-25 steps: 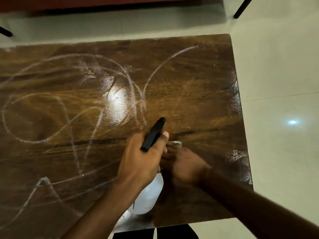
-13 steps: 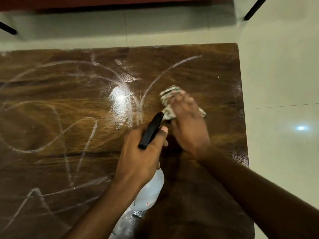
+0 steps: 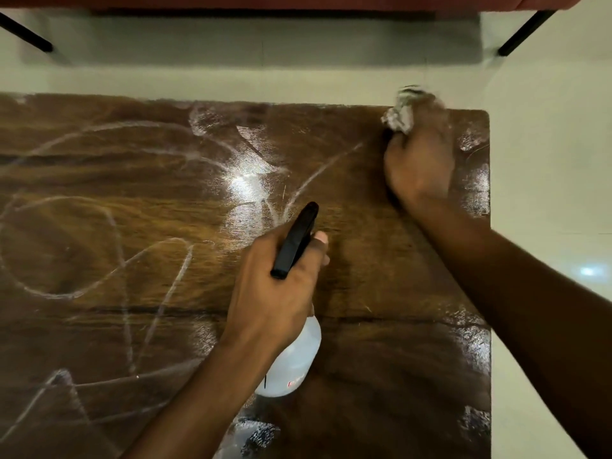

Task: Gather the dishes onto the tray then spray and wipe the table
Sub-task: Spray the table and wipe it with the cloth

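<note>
On the streaked wooden counter, the left hand grips a white spray bottle by its black trigger head. The right hand presses a crumpled cloth at the far right corner, motion-blurred.

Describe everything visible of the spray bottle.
The spray bottle has a black trigger head and a translucent white plastic body with a red mark near its base. The left hand grips its neck, holding it over the wooden table, nozzle pointing toward the far edge. Whether it touches the table cannot be told.
</note>
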{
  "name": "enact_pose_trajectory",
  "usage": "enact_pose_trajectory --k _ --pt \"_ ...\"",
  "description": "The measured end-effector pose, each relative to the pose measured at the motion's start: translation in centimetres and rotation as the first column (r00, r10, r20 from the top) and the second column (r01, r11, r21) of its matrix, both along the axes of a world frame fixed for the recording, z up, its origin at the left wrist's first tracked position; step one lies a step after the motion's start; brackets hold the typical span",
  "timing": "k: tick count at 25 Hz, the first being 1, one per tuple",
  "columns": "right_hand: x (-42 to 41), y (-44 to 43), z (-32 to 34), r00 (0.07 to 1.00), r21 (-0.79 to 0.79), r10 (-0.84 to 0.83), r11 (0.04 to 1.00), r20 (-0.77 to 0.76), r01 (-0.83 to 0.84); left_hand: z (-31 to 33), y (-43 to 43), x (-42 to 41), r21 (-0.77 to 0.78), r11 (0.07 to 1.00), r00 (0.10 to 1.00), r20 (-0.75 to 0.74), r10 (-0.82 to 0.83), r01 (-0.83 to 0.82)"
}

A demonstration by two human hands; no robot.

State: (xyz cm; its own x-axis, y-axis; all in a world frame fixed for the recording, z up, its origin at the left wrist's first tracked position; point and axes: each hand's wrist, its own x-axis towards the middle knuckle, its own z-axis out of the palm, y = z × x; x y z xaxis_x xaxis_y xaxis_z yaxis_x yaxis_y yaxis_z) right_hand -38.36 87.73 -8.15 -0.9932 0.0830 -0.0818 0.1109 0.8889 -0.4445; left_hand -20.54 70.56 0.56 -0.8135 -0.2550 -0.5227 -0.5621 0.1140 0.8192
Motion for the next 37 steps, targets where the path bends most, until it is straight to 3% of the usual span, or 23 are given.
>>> enact_pose_trajectory --k 2,5,7,8,9,11,12,14,16,18,20,21,22,23,24,26,28,29,31,33,34,36,37 --pt "4.9 -4.1 0.3 0.925 -0.070 0.376 0.925 0.050 -0.372 0.1 -0.5 -0.4 -0.017 1.000 1.000 0.013 0.001 -0.001" --pt "10.5 -5.8 0.7 0.501 -0.216 0.865 0.493 0.018 -0.843 0.1 -1.3 -0.8 -0.066 0.998 0.999 0.030 -0.015 0.017" --pt "8.0 -4.5 0.7 0.324 -0.120 0.946 0.324 0.019 -0.938 0.4 -1.7 -0.8 -0.064 0.998 0.999 0.021 -0.026 0.028" --pt "6.0 -3.7 0.5 0.361 -0.059 0.931 0.363 0.044 -0.930 0.6 -1.7 -0.6 -0.056 0.998 0.999 0.021 -0.030 0.031" --pt "3.8 -2.8 0.1 0.496 -0.003 0.865 0.498 0.070 -0.867 0.7 -1.8 -0.4 -0.047 0.998 0.999 0.025 -0.028 0.029" --pt "-0.5 -1.2 0.4 0.820 0.021 0.568 0.821 0.074 -0.570 1.0 -2.0 0.4 -0.032 0.999 0.999 0.029 -0.017 0.018" --pt "-1.8 -0.9 0.3 0.921 0.005 0.386 0.922 0.051 -0.387 1.1 -2.2 0.8 -0.029 1.000 1.000 0.023 -0.012 0.012" --pt "-1.5 -3.1 0.7 0.977 -0.028 0.211 0.977 0.009 -0.211 0.9 -2.7 2.0 -0.016 1.000 1.000 0.020 0.022 -0.021" --pt "2.3 -6.2 0.0 0.918 -0.096 0.392 0.918 0.055 -0.386 0.8 -3.2 3.3 -0.004 0.999 0.998 0.034 0.054 -0.053" --pt "8.6 -7.9 -0.7 0.668 -0.127 0.730 0.683 0.146 -0.719 0.9 -3.6 4.8 -0.002 0.999 0.997 0.063 0.048 -0.048" --pt "13.7 -6.9 -0.3 0.199 -0.085 0.960 0.219 0.199 -0.972 0.8 -4.1 6.6 -0.007 0.999 0.995 0.093 0.042 -0.041" --pt "14.3 -5.4 -0.2 -0.012 -0.049 0.991 -0.006 0.130 -0.999 0.8 -4.4 7.5 -0.025 0.999 0.994 0.107 0.030 -0.028" --pt "13.8 -4.0 -0.3 -0.136 -0.011 0.989 -0.136 0.063 -0.991 0.8 -4.7 8.3 -0.049 0.999 0.992 0.125 0.019 -0.013" --pt "12.8 -2.5 -0.4 -0.143 0.045 0.989 -0.144 0.027 -0.989 0.8 -4.9 9.0 -0.060 0.998 0.990 0.144 0.012 -0.003" --pt "11.4 -1.1 -0.9 -0.037 0.092 0.999 -0.038 0.012 -0.995 0.7 -5.1 9.6 -0.059 0.998 0.989 0.151 0.007 0.002" --pt "8.9 0.8 -1.0 0.365 0.060 0.929 0.362 0.062 -0.930 0.8 -5.2 10.7 -0.043 0.999 0.990 0.141 0.009 -0.003" --pt "9.1 0.1 -1.1 0.778 -0.015 0.627 0.779 0.047 -0.627 1.2 -5.2 11.7 -0.014 1.000 0.993 0.121 0.003 -0.001" --pt "10.3 -1.3 -1.0 0.899 -0.042 0.436 0.900 0.035 -0.434 1.3 -5.3 12.4 -0.013 1.000 0.993 0.114 0.003 -0.001" --pt "15.0 -4.8 -0.8 0.963 -0.087 0.262 0.963 0.058 -0.257 1.7 -5.6 13.7 -0.017 1.000 0.993 0.114 0.001 0.001" --pt "21.9 -7.3 -0.9 0.862 -0.122 0.500 0.863 0.080 -0.489 2.0 -5.8 15.0 -0.024 0.999 0.993 0.118 -0.025 0.028" --pt "25.3 -7.8 -0.6 0.737 -0.158 0.671 0.739 0.080 -0.655 2.3 -5.7 15.7 -0.033 0.999 0.992 0.122 -0.039 0.043" --pt "30.3 -6.6 -0.2 0.366 -0.148 0.931 0.363 0.011 -0.920 2.8 -5.6 17.4 -0.014 0.998 0.990 0.128 -0.057 0.060" --pt "30.8 -5.4 0.2 0.147 -0.059 0.989 0.146 -0.009 -0.987 3.1 -5.5 18.4 0.002 0.999 0.989 0.138 -0.054 0.054"
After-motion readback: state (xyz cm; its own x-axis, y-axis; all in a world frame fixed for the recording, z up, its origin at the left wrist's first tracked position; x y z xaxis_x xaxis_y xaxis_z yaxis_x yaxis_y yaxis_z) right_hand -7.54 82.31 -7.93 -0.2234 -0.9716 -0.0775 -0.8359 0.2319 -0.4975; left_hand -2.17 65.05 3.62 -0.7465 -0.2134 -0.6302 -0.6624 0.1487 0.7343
